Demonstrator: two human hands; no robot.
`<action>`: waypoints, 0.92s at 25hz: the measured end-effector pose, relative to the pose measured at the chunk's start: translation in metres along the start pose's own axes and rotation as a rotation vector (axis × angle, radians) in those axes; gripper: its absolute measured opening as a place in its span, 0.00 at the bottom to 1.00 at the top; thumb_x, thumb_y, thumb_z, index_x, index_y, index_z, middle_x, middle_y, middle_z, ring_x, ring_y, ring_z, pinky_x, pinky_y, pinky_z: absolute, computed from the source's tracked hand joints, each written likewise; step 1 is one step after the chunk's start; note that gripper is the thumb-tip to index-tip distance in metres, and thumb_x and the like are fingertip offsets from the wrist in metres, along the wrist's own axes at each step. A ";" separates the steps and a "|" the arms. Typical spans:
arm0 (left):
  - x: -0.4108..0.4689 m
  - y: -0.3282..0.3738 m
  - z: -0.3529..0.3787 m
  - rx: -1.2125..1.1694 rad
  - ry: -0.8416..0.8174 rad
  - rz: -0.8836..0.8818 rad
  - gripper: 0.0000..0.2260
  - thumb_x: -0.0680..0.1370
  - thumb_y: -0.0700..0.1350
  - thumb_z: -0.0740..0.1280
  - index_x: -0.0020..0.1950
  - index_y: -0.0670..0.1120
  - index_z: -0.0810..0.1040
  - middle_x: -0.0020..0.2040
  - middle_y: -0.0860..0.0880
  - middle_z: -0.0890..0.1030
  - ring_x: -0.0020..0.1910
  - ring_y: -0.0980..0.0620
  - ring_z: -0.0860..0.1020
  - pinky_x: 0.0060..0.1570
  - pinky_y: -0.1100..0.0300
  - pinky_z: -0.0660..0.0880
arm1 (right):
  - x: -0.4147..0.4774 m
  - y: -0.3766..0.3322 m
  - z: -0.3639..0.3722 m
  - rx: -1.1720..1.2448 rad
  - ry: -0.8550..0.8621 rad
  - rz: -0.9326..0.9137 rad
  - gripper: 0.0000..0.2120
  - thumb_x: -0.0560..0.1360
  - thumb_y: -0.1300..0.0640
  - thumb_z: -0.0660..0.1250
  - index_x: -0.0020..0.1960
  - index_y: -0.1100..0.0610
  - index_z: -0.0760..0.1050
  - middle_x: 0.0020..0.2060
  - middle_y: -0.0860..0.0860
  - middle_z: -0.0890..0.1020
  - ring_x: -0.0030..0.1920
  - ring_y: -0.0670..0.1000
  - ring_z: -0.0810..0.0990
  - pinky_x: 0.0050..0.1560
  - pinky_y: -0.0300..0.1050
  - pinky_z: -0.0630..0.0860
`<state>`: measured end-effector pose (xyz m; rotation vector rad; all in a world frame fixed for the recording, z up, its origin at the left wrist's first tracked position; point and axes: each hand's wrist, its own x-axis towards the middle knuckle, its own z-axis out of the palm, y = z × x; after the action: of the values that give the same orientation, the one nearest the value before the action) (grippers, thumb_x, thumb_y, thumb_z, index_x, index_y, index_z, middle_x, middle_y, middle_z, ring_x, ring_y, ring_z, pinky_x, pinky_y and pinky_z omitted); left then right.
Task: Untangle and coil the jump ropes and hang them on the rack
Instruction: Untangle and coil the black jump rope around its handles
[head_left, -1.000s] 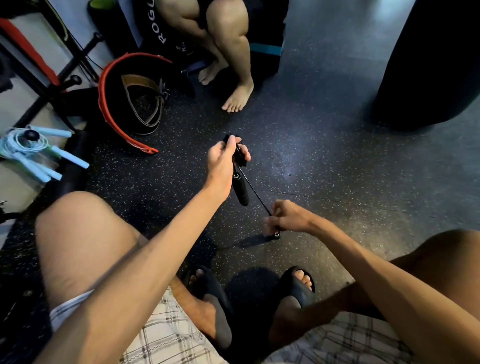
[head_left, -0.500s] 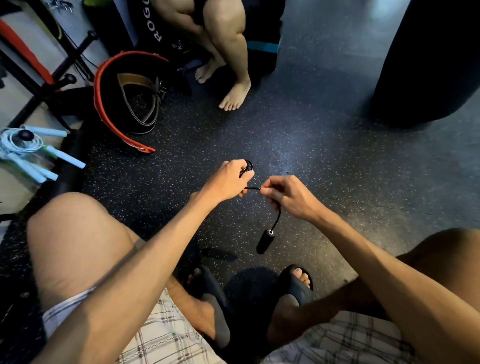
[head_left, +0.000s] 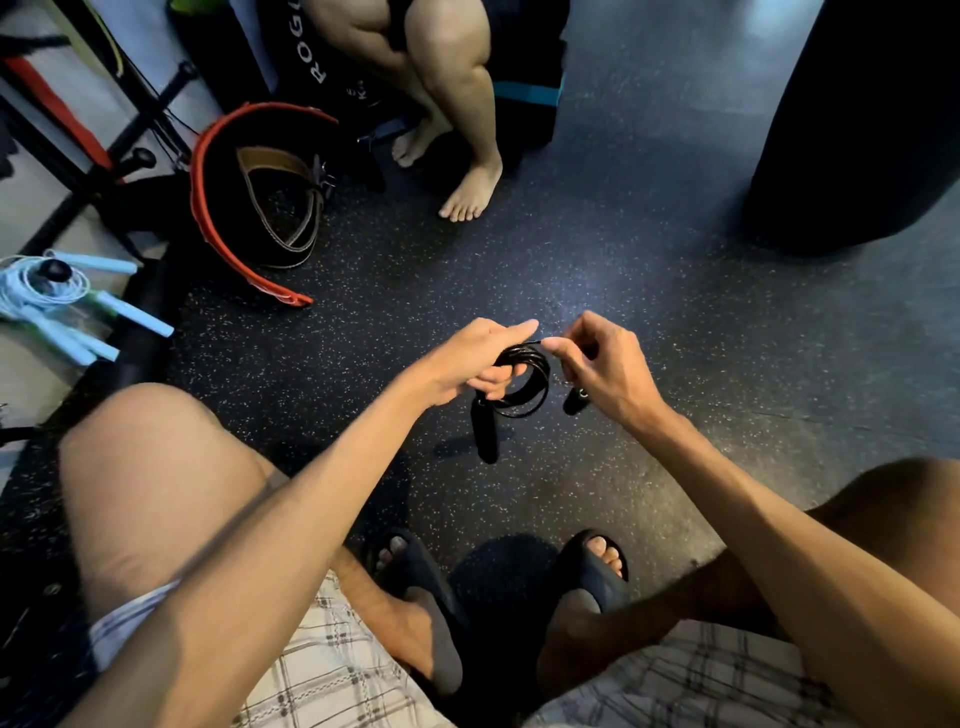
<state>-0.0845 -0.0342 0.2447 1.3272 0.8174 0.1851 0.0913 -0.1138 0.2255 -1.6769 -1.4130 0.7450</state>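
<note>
A black jump rope (head_left: 527, 384) is wound into several small loops above the dark rubber floor. My left hand (head_left: 478, 353) grips the coil with curled fingers, and one black handle (head_left: 485, 431) dangles below it. My right hand (head_left: 602, 364) pinches the rope's end at the top of the coil, with the second black handle (head_left: 574, 400) hanging under its palm. A light blue jump rope (head_left: 57, 296) hangs coiled on a peg of the black rack (head_left: 104, 156) at the far left.
A red and black lifting belt (head_left: 244, 208) with a brown belt inside lies on the floor at the left. Another person's bare feet (head_left: 470, 192) rest ahead by a black box. A dark punching bag (head_left: 857, 119) stands at the right. My sandalled feet (head_left: 415, 582) are below.
My right hand has come up to the coil, lifting the dangling handle with it. The rope now forms full loops in my left hand, and a handle hangs under that hand.
</note>
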 end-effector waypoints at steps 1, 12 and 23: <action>0.000 0.002 0.001 -0.048 -0.010 0.024 0.23 0.83 0.54 0.59 0.34 0.40 0.73 0.18 0.52 0.61 0.17 0.54 0.58 0.26 0.58 0.62 | 0.000 0.000 0.001 0.016 0.003 0.005 0.17 0.77 0.45 0.69 0.40 0.57 0.73 0.28 0.52 0.81 0.26 0.50 0.76 0.29 0.43 0.74; -0.006 0.018 0.004 -0.511 0.170 0.213 0.18 0.85 0.47 0.53 0.46 0.37 0.75 0.25 0.50 0.66 0.25 0.53 0.62 0.35 0.57 0.63 | -0.010 0.000 0.024 0.401 -0.211 0.313 0.17 0.84 0.47 0.55 0.51 0.63 0.67 0.35 0.58 0.85 0.42 0.59 0.86 0.53 0.57 0.79; 0.005 0.005 0.022 -0.183 0.645 0.325 0.11 0.83 0.43 0.59 0.55 0.35 0.75 0.36 0.47 0.79 0.33 0.52 0.78 0.43 0.55 0.77 | -0.014 -0.015 0.026 0.510 -0.314 0.375 0.29 0.81 0.33 0.43 0.61 0.58 0.59 0.45 0.61 0.86 0.53 0.57 0.85 0.67 0.61 0.71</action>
<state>-0.0660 -0.0475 0.2478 1.2270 1.0814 0.9597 0.0589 -0.1217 0.2248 -1.4642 -0.9869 1.4960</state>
